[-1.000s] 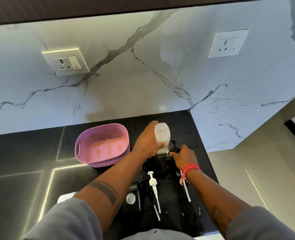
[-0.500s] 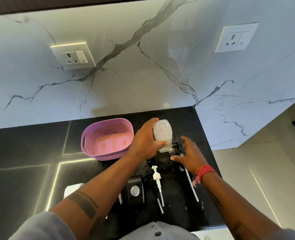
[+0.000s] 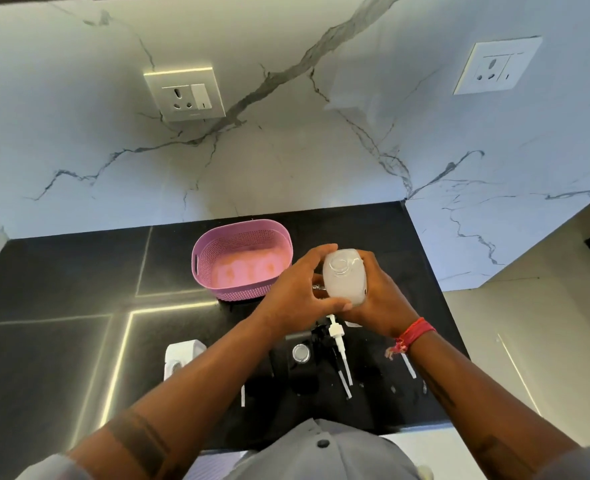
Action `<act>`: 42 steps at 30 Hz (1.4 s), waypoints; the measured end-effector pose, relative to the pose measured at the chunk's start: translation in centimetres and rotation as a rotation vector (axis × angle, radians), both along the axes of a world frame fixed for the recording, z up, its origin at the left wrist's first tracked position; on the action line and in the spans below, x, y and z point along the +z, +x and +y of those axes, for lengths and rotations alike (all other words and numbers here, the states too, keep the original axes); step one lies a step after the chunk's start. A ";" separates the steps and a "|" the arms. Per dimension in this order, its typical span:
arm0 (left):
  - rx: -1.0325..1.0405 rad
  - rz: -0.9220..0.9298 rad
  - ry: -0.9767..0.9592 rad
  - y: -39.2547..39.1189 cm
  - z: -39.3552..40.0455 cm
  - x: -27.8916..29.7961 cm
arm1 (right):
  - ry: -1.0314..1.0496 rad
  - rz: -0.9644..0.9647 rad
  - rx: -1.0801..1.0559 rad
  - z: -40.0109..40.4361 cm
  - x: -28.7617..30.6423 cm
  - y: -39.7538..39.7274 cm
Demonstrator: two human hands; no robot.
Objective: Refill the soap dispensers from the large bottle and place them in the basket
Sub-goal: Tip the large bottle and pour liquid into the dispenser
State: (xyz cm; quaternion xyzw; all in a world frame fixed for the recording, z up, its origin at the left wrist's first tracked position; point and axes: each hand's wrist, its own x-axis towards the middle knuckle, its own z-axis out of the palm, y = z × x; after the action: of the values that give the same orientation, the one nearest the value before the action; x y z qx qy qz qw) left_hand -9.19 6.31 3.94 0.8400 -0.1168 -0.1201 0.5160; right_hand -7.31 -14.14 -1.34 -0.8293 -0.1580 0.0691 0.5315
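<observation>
A clear bottle (image 3: pixel 344 277) of whitish soap, its mouth open and facing up, is held above the black counter (image 3: pixel 78 271) between both hands. My left hand (image 3: pixel 295 292) wraps its left side and my right hand (image 3: pixel 378 292) wraps its right side. A purple basket (image 3: pixel 239 258) stands just left of the hands with nothing in it. A black dispenser (image 3: pixel 298 355) with a round silver opening stands below the hands. A white pump head (image 3: pixel 337 344) with its tube lies beside the black dispenser. A white dispenser (image 3: pixel 179 358) stands at the lower left.
A second pump tube (image 3: pixel 409 367) lies under my right wrist. The marble wall carries two sockets (image 3: pixel 184 93). The counter ends at a wall corner on the right and at its front edge (image 3: pixel 418 427) near my body.
My right hand has moved up from the counter onto the bottle's right side. The bottle has turned from tilted to upright, now held in both hands.
</observation>
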 end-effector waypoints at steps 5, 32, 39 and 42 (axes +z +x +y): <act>-0.156 -0.003 0.236 -2.6 3.7 -3.2 | -0.178 -0.009 -0.012 -0.1 -0.6 -3.7; -0.430 -0.127 0.847 -5.1 6.8 -8.7 | -1.124 -0.155 0.071 2.8 -0.1 -10.4; -0.422 -0.147 0.851 -5.1 6.8 -8.7 | -1.204 -0.140 0.086 3.4 1.0 -10.5; -0.427 -0.149 0.853 -5.0 6.8 -8.7 | -1.214 -0.130 0.087 3.6 1.3 -10.6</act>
State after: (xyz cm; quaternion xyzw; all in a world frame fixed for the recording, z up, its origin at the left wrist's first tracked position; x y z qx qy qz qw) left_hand -14.24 13.10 -4.73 0.9403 -0.2635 -0.2002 0.0797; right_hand -17.89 -10.55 -0.09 -0.9794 -0.1560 0.1177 -0.0499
